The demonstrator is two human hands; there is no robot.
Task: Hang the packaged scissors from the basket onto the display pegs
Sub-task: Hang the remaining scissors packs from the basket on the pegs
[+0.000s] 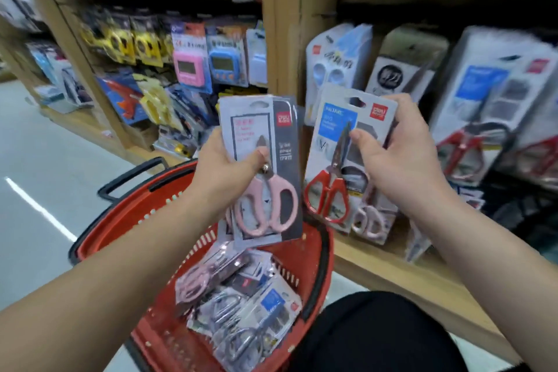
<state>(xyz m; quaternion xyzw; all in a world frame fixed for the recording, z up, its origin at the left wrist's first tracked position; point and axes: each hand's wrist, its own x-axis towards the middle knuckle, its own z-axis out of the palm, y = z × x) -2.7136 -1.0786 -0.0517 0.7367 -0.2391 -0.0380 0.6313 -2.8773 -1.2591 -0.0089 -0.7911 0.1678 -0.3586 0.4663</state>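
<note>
My left hand [225, 169] grips a stack of packaged pink-handled scissors [265, 178], held upright above the red basket [314, 269]. My right hand [401, 157] grips a packaged pair of red-handled scissors [338, 142] by its upper right side, in front of the display shelf. Several more scissor packs [241, 308] lie in the basket. Packs of red-handled scissors [489, 118] hang on the display at right. The pegs themselves are hidden behind the hanging packs.
A wooden shelf upright [290, 39] stands between two display bays. Timers and other stationery [193, 66] hang in the left bay. A wooden shelf ledge [401, 275] runs low on the right. Grey floor [45, 166] lies to the left of the basket.
</note>
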